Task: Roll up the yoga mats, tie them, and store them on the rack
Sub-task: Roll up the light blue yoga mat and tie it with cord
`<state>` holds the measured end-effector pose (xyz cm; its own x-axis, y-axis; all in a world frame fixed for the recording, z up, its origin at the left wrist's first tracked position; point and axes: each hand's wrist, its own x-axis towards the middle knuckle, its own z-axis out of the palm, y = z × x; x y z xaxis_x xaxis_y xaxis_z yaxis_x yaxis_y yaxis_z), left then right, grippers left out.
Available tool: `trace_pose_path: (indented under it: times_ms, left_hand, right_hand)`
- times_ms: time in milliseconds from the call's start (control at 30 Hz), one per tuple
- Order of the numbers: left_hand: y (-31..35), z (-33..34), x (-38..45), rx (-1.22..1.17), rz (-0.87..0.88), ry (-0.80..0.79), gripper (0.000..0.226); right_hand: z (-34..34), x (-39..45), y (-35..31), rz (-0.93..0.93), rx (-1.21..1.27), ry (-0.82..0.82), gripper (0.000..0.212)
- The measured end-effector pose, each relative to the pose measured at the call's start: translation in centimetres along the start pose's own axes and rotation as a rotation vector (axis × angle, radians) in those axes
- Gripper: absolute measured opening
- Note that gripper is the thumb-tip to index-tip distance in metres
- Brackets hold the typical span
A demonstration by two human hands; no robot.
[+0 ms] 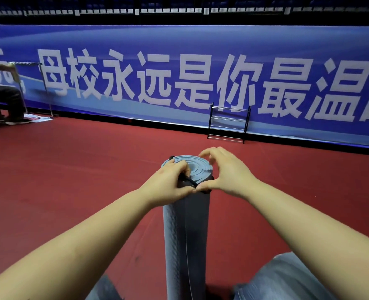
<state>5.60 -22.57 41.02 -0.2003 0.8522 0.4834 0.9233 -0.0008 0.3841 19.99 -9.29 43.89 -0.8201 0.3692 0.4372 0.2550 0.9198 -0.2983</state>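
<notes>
Head view, upright rolled grey mat (185, 230), left hand (170, 182) and right hand (224, 172) grips pinching black strap (189, 180)

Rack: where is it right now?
Head view, right of centre: the black rack stands on the red floor against the blue banner, beyond the rolled mat.

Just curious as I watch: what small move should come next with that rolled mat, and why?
Probably pull the thin black strap snug: the left hand and right hand both pinch it at the top of the upright rolled grey yoga mat, and the black metal rack stands far off.
</notes>
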Motion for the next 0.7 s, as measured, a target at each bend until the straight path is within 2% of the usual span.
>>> trace_pose_path:
  times_ms: [67,167,333,400,467,533,633,700]
  left_hand:
    - [-0.2,0.0,-0.1,-0.023,0.025,0.002,0.030]
    - [-0.8,0.1,-0.2,-0.035,0.036,0.012,0.028]
    - [-1.9,-0.5,-0.6,-0.050,0.047,0.020,0.035]
    - [-2.1,-0.5,-1.2,-0.121,0.024,0.144,0.032]
    - [-1.8,0.0,-1.6,-0.145,-0.112,0.347,0.035]
    - [-0.8,0.5,-1.3,-0.092,-0.351,0.455,0.039]
    - [0.0,0.3,0.0,-0.063,-0.670,0.383,0.030]
    - [-0.5,-0.5,0.8,-0.107,-0.775,0.313,0.033]
  right_hand:
    - [-0.1,1.1,0.4,-0.046,-0.005,-0.123,0.083]
    - [0.9,2.0,0.7,0.037,0.273,-0.328,0.069]
    - [2.3,2.7,1.0,0.064,0.376,-0.256,0.042]
    - [2.5,2.6,0.8,0.072,0.368,-0.230,0.039]
    - [2.6,2.2,0.7,0.072,0.367,-0.199,0.039]
    - [2.8,1.8,0.6,0.067,0.370,-0.177,0.041]
    - [3.3,1.6,0.5,0.065,0.358,-0.155,0.041]
    - [3.4,1.6,0.5,0.072,0.345,-0.148,0.041]
